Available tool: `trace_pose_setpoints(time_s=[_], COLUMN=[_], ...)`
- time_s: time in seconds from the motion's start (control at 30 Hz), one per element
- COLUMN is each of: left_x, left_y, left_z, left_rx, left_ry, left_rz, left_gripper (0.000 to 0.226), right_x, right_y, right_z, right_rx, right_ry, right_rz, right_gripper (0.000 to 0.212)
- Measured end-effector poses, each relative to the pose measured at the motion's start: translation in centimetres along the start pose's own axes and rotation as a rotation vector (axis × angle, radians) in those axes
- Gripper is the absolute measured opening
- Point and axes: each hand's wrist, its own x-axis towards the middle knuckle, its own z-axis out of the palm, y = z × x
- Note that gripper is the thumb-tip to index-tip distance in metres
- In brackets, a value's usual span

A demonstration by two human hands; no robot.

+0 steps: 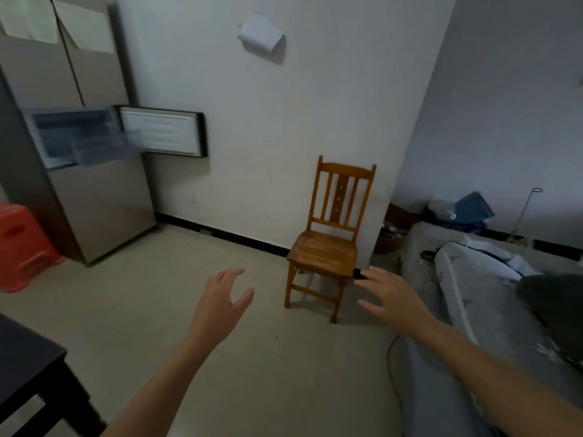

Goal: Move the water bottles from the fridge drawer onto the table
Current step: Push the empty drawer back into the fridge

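Note:
A tall grey fridge (104,209) stands at the left against the wall. Its small middle door (164,134) is swung open to the right, and a clear drawer (101,149) is pulled out of that compartment. No water bottle shows in the drawer from here. A corner of a dark table (25,361) fills the lower left. My left hand (220,301) and my right hand (388,294) are stretched out in front of me over the floor, fingers spread, holding nothing, well away from the fridge.
A wooden chair (328,247) stands against the wall ahead. A red plastic stool (22,247) sits left of the fridge. A grey sofa (473,294) with bedding lies at the right. Bare tiled floor (157,294) stretches between me and the fridge.

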Motion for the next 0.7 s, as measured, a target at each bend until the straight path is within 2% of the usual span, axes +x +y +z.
trace_pose_setpoints(time_s=[0.33, 0.43, 0.6, 0.7], left_x=[9.6, 11.6, 14.7, 16.8], left_y=[4.5, 5.8, 8.2, 10.2], left_z=[7.9, 10.4, 14.2, 16.9], left_rx=[-0.005, 0.015, 0.049, 0.064], left_ry=[-0.067, -0.071, -0.032, 0.017], left_rz=[0.009, 0.012, 0.012, -0.028], left_gripper=[0.043, 0.041, 0.041, 0.042], right_x=[4.2, 5.4, 8.5, 11.1], right_y=[9.0, 11.7, 16.3, 20.5], right_z=[-0.5, -0.2, -0.2, -0.5], right_rx=[-0.007, 0.016, 0.024, 0.053], right_ry=[-0.046, -0.026, 0.000, -0.019], right_rz=[0.093, 0.098, 0.021, -0.023], right_gripper=[0.046, 0.052, 0.045, 0.048])
